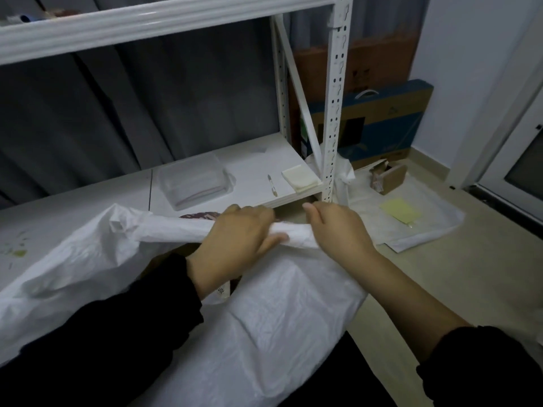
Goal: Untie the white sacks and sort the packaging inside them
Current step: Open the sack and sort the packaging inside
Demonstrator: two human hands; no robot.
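The left hand (235, 242) and right hand (338, 230) each grip the rolled far rim of the crumpled white woven sack (279, 318) lying nearest, apparently already untied; next, its mouth needs spreading wide.

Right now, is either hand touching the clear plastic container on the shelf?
No: the left hand and right hand both grip the white sack, and the clear plastic container sits apart on the shelf.
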